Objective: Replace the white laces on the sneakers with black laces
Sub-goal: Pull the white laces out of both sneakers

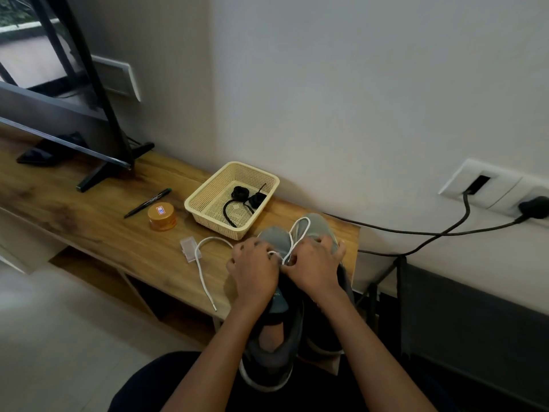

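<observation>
Two grey sneakers stand side by side at the table's right end, the left sneaker [274,346] nearer me and the right sneaker [319,226] beside it. A white lace [202,272] trails from the left sneaker across the wood to the left, and a loop of it lies over the toes. My left hand [254,270] and my right hand [312,267] meet over the eyelets, both with curled fingers pinching the white lace. Coiled black laces [242,197] lie in a cream basket [205,191] just behind the sneakers.
A wooden table [89,209] runs along the wall. On it are an orange-lidded jar [162,217], a pen [147,202], a small clear plastic box [190,249] and a TV stand [104,162]. Black cables [430,233] run to wall sockets at the right.
</observation>
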`<state>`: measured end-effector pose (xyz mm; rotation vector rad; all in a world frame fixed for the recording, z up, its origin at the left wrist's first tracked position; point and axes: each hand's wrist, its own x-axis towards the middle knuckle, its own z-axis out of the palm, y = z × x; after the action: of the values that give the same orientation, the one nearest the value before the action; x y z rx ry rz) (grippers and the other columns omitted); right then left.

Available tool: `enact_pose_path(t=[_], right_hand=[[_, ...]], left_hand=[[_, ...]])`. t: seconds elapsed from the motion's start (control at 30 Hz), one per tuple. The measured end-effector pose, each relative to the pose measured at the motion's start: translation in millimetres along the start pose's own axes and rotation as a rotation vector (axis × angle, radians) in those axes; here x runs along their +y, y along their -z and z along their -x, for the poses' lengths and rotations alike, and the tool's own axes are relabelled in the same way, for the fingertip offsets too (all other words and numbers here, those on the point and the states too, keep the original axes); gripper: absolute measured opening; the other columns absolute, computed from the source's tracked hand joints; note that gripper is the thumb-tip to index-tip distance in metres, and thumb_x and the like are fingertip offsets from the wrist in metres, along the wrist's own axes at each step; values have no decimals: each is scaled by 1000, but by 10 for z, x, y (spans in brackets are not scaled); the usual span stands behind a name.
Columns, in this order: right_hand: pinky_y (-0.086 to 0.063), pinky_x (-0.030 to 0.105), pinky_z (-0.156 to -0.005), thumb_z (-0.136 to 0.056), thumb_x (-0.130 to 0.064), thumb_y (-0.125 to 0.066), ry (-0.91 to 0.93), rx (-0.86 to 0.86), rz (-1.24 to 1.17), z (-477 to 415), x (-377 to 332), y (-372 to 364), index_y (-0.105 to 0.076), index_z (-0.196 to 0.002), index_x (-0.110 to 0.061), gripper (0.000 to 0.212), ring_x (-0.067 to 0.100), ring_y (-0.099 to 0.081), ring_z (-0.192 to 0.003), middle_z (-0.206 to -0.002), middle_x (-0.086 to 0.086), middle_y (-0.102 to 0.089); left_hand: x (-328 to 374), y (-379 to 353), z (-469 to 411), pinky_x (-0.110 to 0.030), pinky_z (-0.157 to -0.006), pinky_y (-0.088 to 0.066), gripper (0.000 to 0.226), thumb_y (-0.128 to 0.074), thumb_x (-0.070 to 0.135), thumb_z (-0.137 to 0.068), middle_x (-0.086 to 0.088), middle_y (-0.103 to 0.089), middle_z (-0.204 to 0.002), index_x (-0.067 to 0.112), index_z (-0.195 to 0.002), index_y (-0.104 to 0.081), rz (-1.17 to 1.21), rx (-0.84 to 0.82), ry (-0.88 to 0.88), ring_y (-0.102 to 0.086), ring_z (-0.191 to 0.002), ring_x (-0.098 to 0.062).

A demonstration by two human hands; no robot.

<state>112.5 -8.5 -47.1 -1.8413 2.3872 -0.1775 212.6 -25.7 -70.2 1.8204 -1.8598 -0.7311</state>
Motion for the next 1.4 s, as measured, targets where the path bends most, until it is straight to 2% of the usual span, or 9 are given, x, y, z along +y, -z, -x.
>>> enact_pose_path(t=[0.2, 0.27, 0.47, 0.73, 0.83, 1.07, 1.2, 1.27, 1.4], right_hand=[[-7, 56, -111, -81, -40, -64, -16, 14, -35, -5, -26, -3, -67, -91, -16, 26, 24, -32, -127, -113, -4, -59], [-6, 56, -112, -82, -41, -64, -9, 4, -22, -1, -32, -10, -68, -94, -17, 28, 25, -30, -129, -117, -3, -58], [-3, 57, -111, -86, -49, -57, 10, 0, 0, -2, -26, -17, -66, -100, -15, 38, 27, -29, -130, -122, -2, -56], [-1, 54, -111, -84, -47, -61, 24, 32, 14, 20, -21, -34, -67, -101, -14, 37, 25, -28, -130, -121, -5, -57], [0, 54, -110, -84, -43, -60, 25, 55, 14, 23, -21, -35, -69, -100, -15, 34, 25, -27, -131, -122, -5, -57], [-2, 52, -112, -82, -35, -62, 24, 52, -8, 23, -25, -23, -70, -100, -14, 28, 26, -24, -134, -126, -6, -55], [-3, 52, -112, -81, -32, -62, 23, 55, -18, 20, -34, -37, -70, -98, -15, 26, 26, -24, -133, -125, -6, -56], [-3, 52, -112, -81, -32, -62, 21, 49, -15, 17, -35, -38, -70, -101, -14, 28, 26, -24, -133, -127, -6, -56], [-5, 53, -113, -82, -35, -62, 17, 26, -11, 7, -36, -50, -70, -102, -14, 30, 25, -23, -134, -126, -6, -56]], left_hand=[[84, 47, -27, -47, -104, -32, 25, -37, 25, -100, -7, -48, -130, 15, -114, -55, 506, 211, 438, -40, -124, -28], [83, 81, -25, -45, -102, -31, 24, -38, 24, -99, -7, -48, -130, 15, -116, -54, 548, 244, 460, -40, -124, -28], [16, 62, 9, -46, -109, -21, 29, -56, 26, -89, 4, -33, -145, 31, -118, -56, -179, 106, -121, -16, -138, -23], [-21, 37, -39, -51, -112, -12, 23, -47, 29, -96, -2, -32, -148, 23, -113, -62, -372, -36, -24, -13, -142, -28], [12, 21, -7, -50, -112, -19, 22, -41, 28, -99, -3, -35, -144, 19, -115, -54, -175, -1, 29, -20, -139, -26], [-42, 349, -198, -47, -99, -35, 16, -41, 18, -97, -10, -53, -122, 12, -108, -51, 642, 459, 439, -46, -120, -32], [-75, 332, -95, -46, -101, -35, 37, -52, 13, -90, -6, -42, -140, 20, -126, -49, 98, 457, 31, -35, -130, -28], [-77, 260, -78, -47, -104, -30, 35, -55, 23, -90, 0, -30, -149, 31, -123, -51, -166, 271, -131, -22, -138, -27], [-74, 137, -59, -49, -110, -17, 31, -55, 37, -91, -1, -28, -151, 33, -121, -56, -284, -76, -5, -10, -143, -29]])
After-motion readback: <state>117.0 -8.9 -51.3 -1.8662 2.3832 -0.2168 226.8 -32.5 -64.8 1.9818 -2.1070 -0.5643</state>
